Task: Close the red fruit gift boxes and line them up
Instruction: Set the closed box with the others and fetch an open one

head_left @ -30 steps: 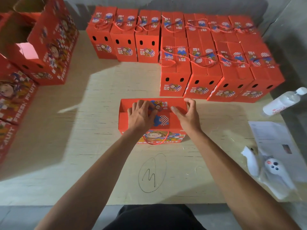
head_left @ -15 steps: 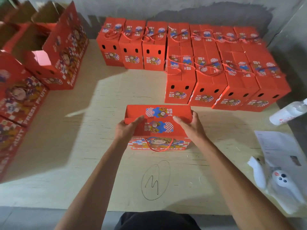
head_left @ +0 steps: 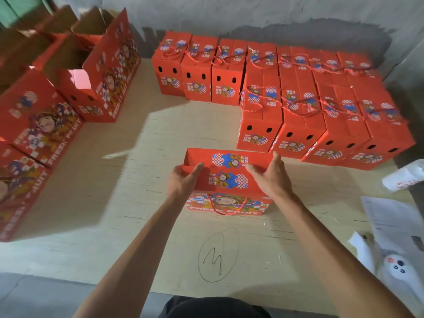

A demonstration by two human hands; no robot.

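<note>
Spanning pale plywood table (head_left: 119,221) below grey wall (head_left: 252,12); left hand (head_left: 183,180) and right hand (head_left: 270,177) grip box (head_left: 227,180), closed boxes (head_left: 298,106) beyond.

I think I am looking into a small packing room or storeroom. A plain plywood worktable (head_left: 96,203) stands against a rough grey concrete wall (head_left: 252,12). Many identical closed red gift boxes (head_left: 305,115) wait in rows, and open, unfinished boxes (head_left: 75,72) are piled at the left side.

Gift box (head_left: 229,180) centre of table (head_left: 137,203), closed boxes (head_left: 298,99) behind, open boxes (head_left: 57,111) left
</note>
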